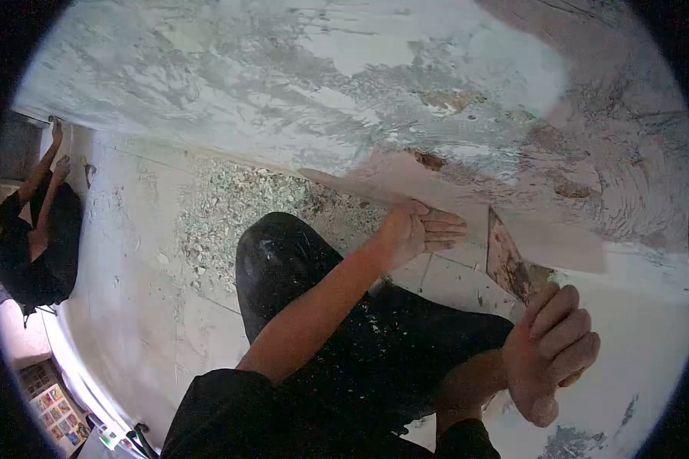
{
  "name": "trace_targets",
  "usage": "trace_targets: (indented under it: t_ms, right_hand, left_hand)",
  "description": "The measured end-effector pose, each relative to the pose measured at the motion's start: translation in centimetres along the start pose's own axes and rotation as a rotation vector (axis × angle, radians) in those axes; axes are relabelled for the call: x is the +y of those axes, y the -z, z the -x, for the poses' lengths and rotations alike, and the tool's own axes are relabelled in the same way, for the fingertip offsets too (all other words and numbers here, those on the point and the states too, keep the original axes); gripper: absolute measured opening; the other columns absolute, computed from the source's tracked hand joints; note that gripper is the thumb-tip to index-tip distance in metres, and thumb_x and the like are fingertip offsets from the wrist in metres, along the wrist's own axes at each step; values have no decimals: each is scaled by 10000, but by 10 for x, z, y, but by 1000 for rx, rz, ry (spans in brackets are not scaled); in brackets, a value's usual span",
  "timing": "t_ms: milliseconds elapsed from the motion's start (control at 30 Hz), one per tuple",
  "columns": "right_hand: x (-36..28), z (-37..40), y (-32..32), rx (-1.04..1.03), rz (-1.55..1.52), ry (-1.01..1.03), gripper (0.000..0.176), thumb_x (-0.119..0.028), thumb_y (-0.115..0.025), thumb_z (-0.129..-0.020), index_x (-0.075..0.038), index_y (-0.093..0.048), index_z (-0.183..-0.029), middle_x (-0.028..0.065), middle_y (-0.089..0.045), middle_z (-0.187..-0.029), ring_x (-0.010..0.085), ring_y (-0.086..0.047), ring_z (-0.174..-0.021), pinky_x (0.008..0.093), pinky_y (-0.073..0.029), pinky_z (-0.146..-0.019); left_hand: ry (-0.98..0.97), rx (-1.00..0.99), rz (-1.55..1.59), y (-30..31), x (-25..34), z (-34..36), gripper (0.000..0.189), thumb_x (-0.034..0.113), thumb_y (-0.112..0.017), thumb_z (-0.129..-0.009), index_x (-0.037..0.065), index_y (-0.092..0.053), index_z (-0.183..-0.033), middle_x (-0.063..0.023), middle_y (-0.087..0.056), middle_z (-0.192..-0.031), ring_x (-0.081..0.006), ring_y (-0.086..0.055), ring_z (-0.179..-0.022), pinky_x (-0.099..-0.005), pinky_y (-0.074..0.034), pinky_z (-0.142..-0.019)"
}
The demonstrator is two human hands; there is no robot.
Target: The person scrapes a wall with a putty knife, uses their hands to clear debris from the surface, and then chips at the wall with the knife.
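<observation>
My right hand [551,352] is wrapped round the handle of a putty knife [505,256], whose broad, stained blade points up toward the foot of the wall. The handle itself is hidden in my fist. My left hand [421,228] is open, fingers stretched out to the right, close to the bottom of the wall and holding nothing. The wall [283,92] is rough, with grey and white patches, scrape marks and small brown gouges just above my left hand. Between my knees and the wall, the floor [145,229] shows tile joints and dust.
Broken plaster flakes [230,206] lie scattered along the wall left of my knee. Farther left, another person [42,237] in dark clothes crouches by the wall, one arm raised to it. A sheet of small pictures [57,417] lies at the lower left.
</observation>
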State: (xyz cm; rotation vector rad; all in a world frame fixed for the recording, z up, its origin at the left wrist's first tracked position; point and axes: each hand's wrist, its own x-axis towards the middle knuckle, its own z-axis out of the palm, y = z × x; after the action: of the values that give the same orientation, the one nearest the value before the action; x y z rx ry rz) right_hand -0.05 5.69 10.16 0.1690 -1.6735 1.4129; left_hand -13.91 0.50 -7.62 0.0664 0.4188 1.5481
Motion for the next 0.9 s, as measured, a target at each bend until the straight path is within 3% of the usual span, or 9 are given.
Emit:
trace_targets:
  t_ms: [133,200,333,400,567,633,733,800,900]
  right_hand:
    - [1,-1,-5,131,94,-50,403,-320,-643,-787,-92,-423,-537,0,-390,-475,142,-346,-440,294,-271,-418]
    - [-1,-9,-10,142,136,-79,439,-323,-637,-795,-78,-407,-511,5,-383,-449,142,-336,-407,291,-266,-400]
    - [-5,-12,-15,135,229,-61,484,-308,-621,-800,-53,-383,-464,48,-422,-426,160,-354,-358,276,-291,-393]
    - [6,-17,-11,32,190,26,362,-191,-528,-773,-65,-352,-482,45,-395,-437,144,-310,-375,283,-264,-389]
    - [12,-3,-18,76,680,77,224,-112,-523,-712,10,-448,-539,93,-458,-489,188,-388,-405,314,-375,-445]
    - [13,-3,-9,-25,511,94,232,-147,-555,-706,30,-501,-565,96,-500,-519,203,-462,-465,340,-429,-510]
    - [24,-8,-8,-79,552,-221,343,-239,-572,-768,-18,-486,-520,66,-490,-502,187,-497,-471,350,-483,-577]
    - [8,15,-20,-19,555,-97,373,-267,-566,-785,-30,-470,-513,68,-474,-487,185,-487,-452,338,-471,-549]
    - [0,14,-17,-121,347,105,424,-338,-529,-826,-55,-484,-513,80,-457,-459,202,-486,-442,349,-446,-505]
  left_hand:
    - [77,-174,30,13,8,-6,657,334,-346,-857,-147,-309,-1303,-303,-342,-1357,-398,-349,-1270,-445,-257,-1073]
    - [127,-560,235,17,14,-9,696,341,-411,-838,-156,-287,-1310,-305,-330,-1363,-399,-326,-1283,-451,-246,-1075]
    - [186,-316,154,4,20,-12,627,248,-440,-844,-172,-297,-1288,-321,-325,-1354,-416,-326,-1276,-468,-264,-1066]
    - [207,52,-43,-26,29,-3,526,137,-414,-854,-182,-316,-1261,-328,-330,-1340,-425,-342,-1257,-471,-284,-1059]
    - [82,57,73,-35,27,9,467,68,-400,-837,-181,-339,-1226,-304,-403,-1261,-417,-398,-1200,-466,-300,-1056]
    - [18,62,87,-33,33,11,481,71,-422,-823,-179,-337,-1224,-289,-428,-1231,-417,-416,-1178,-466,-287,-1063]
    - [111,-72,291,-16,22,6,544,122,-489,-803,-178,-324,-1226,-277,-420,-1230,-412,-390,-1195,-470,-237,-1085]
    - [51,-323,342,-7,23,1,619,187,-535,-807,-167,-297,-1257,-267,-373,-1287,-384,-335,-1247,-467,-192,-1098]
    - [170,-128,413,-8,23,2,619,220,-557,-819,-153,-321,-1253,-263,-381,-1281,-359,-353,-1233,-462,-207,-1093]
